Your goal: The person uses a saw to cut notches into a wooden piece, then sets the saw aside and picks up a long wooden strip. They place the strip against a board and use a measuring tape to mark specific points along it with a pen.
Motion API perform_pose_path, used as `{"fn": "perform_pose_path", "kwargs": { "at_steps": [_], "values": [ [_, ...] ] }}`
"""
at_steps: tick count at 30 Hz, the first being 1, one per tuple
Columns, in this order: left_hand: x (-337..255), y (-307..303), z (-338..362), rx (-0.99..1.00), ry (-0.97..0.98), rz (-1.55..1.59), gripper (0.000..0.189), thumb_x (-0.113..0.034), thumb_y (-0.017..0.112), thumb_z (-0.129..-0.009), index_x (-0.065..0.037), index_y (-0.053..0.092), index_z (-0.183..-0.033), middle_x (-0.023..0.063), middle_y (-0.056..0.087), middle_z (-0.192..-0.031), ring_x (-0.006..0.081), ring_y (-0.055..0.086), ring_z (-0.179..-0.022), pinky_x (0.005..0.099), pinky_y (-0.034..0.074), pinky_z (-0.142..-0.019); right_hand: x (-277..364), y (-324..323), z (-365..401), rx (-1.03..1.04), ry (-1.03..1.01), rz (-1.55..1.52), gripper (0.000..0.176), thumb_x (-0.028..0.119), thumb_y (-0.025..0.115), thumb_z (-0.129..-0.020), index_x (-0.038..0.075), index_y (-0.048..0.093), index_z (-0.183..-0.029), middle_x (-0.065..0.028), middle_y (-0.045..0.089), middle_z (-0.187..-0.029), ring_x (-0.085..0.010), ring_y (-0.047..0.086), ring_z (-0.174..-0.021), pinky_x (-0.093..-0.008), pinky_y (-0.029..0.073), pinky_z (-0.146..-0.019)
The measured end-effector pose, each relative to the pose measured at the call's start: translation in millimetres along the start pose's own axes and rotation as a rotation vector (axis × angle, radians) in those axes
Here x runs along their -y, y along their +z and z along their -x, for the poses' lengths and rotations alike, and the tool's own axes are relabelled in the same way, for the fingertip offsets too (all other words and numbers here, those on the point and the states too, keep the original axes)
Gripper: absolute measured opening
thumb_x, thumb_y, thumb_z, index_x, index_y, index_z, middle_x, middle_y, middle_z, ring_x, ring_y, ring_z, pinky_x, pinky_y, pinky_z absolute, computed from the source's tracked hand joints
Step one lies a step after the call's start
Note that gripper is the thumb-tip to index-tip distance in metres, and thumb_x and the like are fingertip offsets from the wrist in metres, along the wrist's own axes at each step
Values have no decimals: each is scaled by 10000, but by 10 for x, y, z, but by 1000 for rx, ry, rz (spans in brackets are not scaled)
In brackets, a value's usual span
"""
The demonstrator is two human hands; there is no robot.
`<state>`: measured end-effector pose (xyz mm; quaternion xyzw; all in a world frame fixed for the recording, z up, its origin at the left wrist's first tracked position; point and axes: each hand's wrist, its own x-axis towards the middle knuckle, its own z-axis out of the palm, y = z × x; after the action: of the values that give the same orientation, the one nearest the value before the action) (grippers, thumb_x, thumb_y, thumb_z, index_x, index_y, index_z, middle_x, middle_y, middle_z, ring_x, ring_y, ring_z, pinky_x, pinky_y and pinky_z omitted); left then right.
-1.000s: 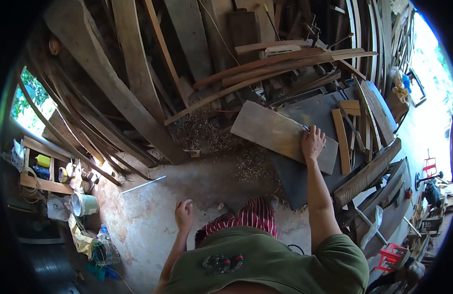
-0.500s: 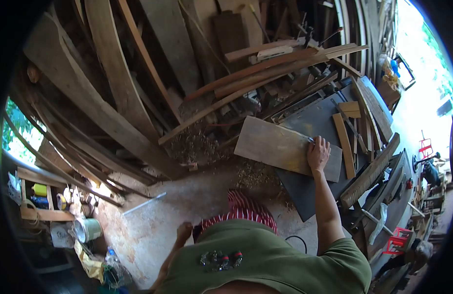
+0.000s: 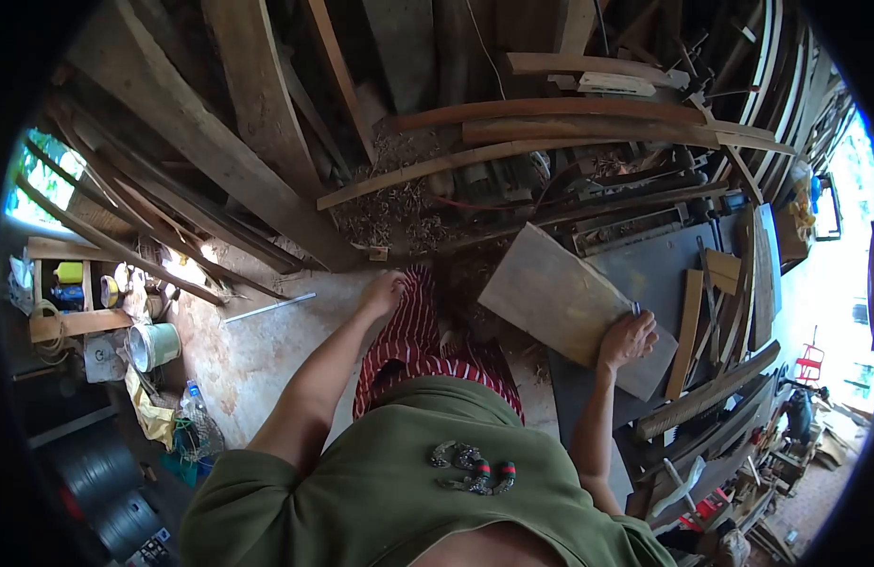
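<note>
**On a dark worktop [image 3: 651, 262], the right hand [image 3: 630, 340] bears on a broad board [image 3: 553, 288]**

At the near right end of the board, the right hand lies palm down, its wrist low and its knuckles raised a little. The fingers bend towards the far right, bunched around a slim object [image 3: 635, 308] whose tip pokes up beside the index finger; it is too small to name. The right forearm runs almost straight forward from the elbow, close to the person's side.

The board lies flat and aslant, its right part on the worktop and its left end jutting past the edge. Just beyond the right hand, a narrow strip of wood [image 3: 684, 331] rests on the same surface, near the board but apart from it.

Over the person's left leg, the left arm stretches forward with a slight bend at the elbow. The left hand [image 3: 383, 294] sits just beside the knee of the striped trousers [image 3: 420, 326], fingers loosely curled inward; whether they enclose anything, or touch the cloth, cannot be told. Well apart from it, on the floor [image 3: 267, 350], lies a thin pale rod [image 3: 269, 308].
</note>
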<state>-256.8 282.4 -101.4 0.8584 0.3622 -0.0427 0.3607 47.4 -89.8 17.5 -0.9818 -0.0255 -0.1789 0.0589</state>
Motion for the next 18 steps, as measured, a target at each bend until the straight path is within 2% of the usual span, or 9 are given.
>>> {"fn": "perform_pose_path", "kwargs": {
  "at_steps": [4,6,10,12,15,16,18],
  "values": [
    [-362,-72,-611,133,107,-13,260,-183,646,-895,-118,660,-1146,134,629,-1094,333,646,-1029,443,516,-893,-10,42,-25,-22,18,-25,195,208,543,-937,110,565,-1104,-92,606,-1063,-347,544,-1051,-491,389,-892],
    [-496,-127,-978,44,253,-70,308,-179,647,-893,-117,632,-1194,135,606,-1148,337,623,-1061,449,516,-902,36,22,-21,-2,53,9,199,203,540,-933,108,567,-1106,-93,609,-1065,-345,544,-1051,-487,391,-892],
    [-794,-417,-1940,29,365,-21,395,-162,650,-885,-115,593,-1273,143,563,-1225,332,576,-1139,451,492,-955,118,-14,-60,29,124,50,213,187,530,-923,100,575,-1113,-102,617,-1079,-346,543,-1045,-480,394,-900],
    [-917,-563,-2446,-137,444,-140,518,-150,670,-865,-121,532,-1363,139,519,-1304,347,522,-1211,458,460,-1007,140,54,-64,8,197,96,213,181,529,-921,99,577,-1111,-105,620,-1081,-347,544,-1038,-479,396,-903],
    [-1053,-775,-3173,-217,533,-281,681,-154,702,-846,-113,419,-1464,112,438,-1452,377,465,-1271,498,418,-1052,161,175,-60,-35,301,174,213,173,526,-918,98,579,-1111,-108,625,-1078,-351,546,-1024,-478,400,-904],
    [-1080,-815,-3374,-194,495,-334,711,-198,720,-854,-123,405,-1487,110,418,-1489,369,459,-1285,501,397,-1074,185,179,-71,-45,328,207,215,169,524,-917,97,580,-1112,-110,628,-1073,-353,548,-1018,-478,403,-903],
    [-1038,-845,-3765,-222,572,-388,736,-259,739,-860,-124,397,-1498,114,430,-1488,368,479,-1272,496,391,-1077,240,172,-73,-63,363,216,207,169,524,-918,95,583,-1102,-111,628,-1062,-353,548,-1013,-478,406,-898]
  ]
}}
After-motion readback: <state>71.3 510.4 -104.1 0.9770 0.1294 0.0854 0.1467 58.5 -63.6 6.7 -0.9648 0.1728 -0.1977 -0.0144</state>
